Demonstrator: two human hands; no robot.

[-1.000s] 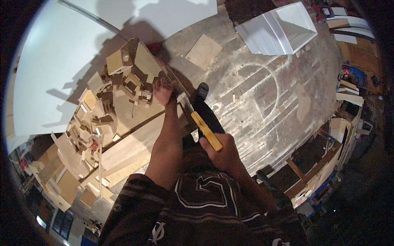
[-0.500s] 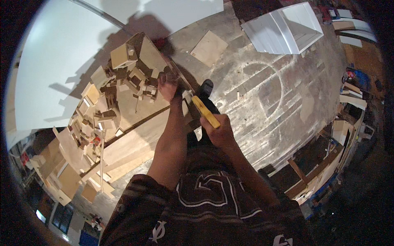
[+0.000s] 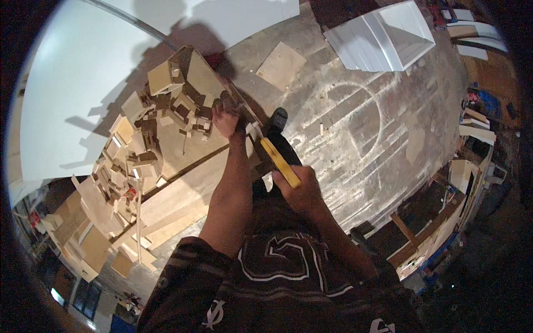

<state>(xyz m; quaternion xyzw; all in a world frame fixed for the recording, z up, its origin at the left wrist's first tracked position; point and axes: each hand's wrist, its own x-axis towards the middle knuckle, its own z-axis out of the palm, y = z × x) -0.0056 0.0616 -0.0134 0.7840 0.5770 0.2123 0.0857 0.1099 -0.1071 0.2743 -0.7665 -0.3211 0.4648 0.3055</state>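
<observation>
My right hand [image 3: 300,187] is closed round the lower end of a yellow-handled tool [image 3: 280,162]. The tool slants up and left; its far end reaches a pale piece [image 3: 254,131] by the wooden box's edge, and its exact kind is not clear. My left hand [image 3: 226,119] rests just inside the long wooden side [image 3: 240,99] of the box, fingers curled and in shadow. What those fingers grip, if anything, is hidden. Left of that hand lies a heap of small wood offcuts [image 3: 186,108] in the box.
A flat plywood square [image 3: 281,65] lies on the concrete floor [image 3: 344,133], ahead of my shoe [image 3: 278,117]. Farther right stands a white open cabinet [image 3: 383,39]. Large white sheets [image 3: 72,105] cover the far left. Long boards [image 3: 183,194] lie beside the box; more scrap wood lines the right edge.
My right hand and the yellow-handled tool have shifted slightly down and to the right, toward me. The left hand stays in nearly the same place.
</observation>
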